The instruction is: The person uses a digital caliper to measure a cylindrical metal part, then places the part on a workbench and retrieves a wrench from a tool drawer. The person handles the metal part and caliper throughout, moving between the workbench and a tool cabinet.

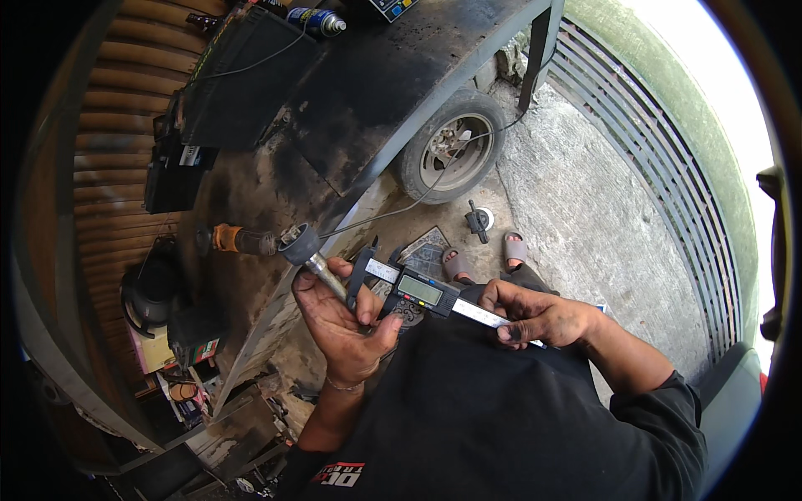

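My left hand (338, 321) is closed round a metal shaft with a dark cup-shaped head (301, 245), which points up and to the left. My right hand (543, 319) grips the far end of the beam of a digital caliper (420, 290), with its screen facing up. The caliper's jaws lie at the left hand, close beside the shaft; fingers partly hide the spot, so I cannot tell whether they touch it.
A stained workbench (368, 63) runs along the upper left, with an orange-and-black power tool (238, 240), black batteries (173, 171) and a blue spray can (316, 21). A wheel (455, 146) leans under it. A black-and-white tool (479, 220) lies on the concrete floor (585, 184) near my sandals.
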A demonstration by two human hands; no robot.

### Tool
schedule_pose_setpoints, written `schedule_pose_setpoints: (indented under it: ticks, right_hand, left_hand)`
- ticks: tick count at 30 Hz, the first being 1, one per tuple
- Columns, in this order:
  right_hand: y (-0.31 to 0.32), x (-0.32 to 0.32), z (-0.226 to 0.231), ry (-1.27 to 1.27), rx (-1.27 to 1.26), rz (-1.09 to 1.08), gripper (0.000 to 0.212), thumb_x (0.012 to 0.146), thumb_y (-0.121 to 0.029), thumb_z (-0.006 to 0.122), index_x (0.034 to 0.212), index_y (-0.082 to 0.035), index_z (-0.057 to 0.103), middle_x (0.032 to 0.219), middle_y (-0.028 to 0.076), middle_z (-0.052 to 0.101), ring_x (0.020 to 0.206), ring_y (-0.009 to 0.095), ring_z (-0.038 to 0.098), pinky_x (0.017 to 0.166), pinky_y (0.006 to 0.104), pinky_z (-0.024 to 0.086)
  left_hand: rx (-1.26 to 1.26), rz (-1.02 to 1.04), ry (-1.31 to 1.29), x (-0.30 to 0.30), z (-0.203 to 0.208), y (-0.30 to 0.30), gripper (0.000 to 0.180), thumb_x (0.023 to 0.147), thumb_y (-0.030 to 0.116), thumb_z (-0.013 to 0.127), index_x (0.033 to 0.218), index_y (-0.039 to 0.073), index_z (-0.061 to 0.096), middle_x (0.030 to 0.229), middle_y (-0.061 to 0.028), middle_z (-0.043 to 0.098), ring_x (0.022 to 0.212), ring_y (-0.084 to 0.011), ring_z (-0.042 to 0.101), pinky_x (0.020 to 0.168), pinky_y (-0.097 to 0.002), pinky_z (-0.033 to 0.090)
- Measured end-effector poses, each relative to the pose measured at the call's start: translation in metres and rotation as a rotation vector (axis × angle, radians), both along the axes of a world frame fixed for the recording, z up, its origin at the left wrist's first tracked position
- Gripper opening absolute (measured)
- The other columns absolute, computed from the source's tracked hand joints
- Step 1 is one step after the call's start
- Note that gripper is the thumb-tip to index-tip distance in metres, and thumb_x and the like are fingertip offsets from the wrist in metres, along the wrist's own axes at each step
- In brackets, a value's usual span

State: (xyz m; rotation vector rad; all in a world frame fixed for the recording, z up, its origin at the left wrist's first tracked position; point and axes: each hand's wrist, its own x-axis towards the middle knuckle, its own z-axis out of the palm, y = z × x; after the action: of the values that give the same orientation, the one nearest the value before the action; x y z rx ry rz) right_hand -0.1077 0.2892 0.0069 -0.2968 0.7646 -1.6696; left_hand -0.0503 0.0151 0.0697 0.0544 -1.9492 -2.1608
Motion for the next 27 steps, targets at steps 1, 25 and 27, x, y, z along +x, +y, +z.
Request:
schedule_pose_setpoints:
  ticks: [1,25,27]
  right_hand:
    - [0.000,-0.001,0.001,0.025,0.017,0.003,0.033,0.101,-0.024,0.066,0.119,-0.008,0.044,0.095,-0.003,0.049,0.080,0.003,0.050,0.071,0.0198,0.042]
    - [-0.065,-0.015,0.021,0.592,0.527,-0.183,0.053,0.092,-0.053,0.070,0.099,-0.001,0.063,0.072,0.016,0.061,0.073,0.031,0.062,0.069,0.0430,0.047]
    - [-0.068,-0.016,0.022,0.599,0.514,-0.224,0.051,0.091,-0.051,0.070,0.095,-0.001,0.063,0.069,0.016,0.060,0.071,0.031,0.062,0.068,0.0438,0.047]
  left_hand:
    - [0.014,-0.014,0.025,-0.001,0.001,-0.001,0.096,0.065,-0.017,0.076,0.142,0.008,0.025,0.132,-0.0108,0.043,0.078,-0.0076,0.050,0.063,-0.0203,0.046]
    - [0.147,0.244,-0.291,0.006,0.017,0.015,0.048,0.094,-0.005,0.060,0.134,0.006,0.035,0.097,-0.0081,0.055,0.060,-0.0073,0.048,0.050,-0.0235,0.042]
    - [0.112,0.248,-0.282,0.009,0.018,0.016,0.048,0.094,-0.004,0.060,0.134,0.006,0.035,0.097,-0.0083,0.054,0.061,-0.0078,0.049,0.050,-0.0234,0.042]
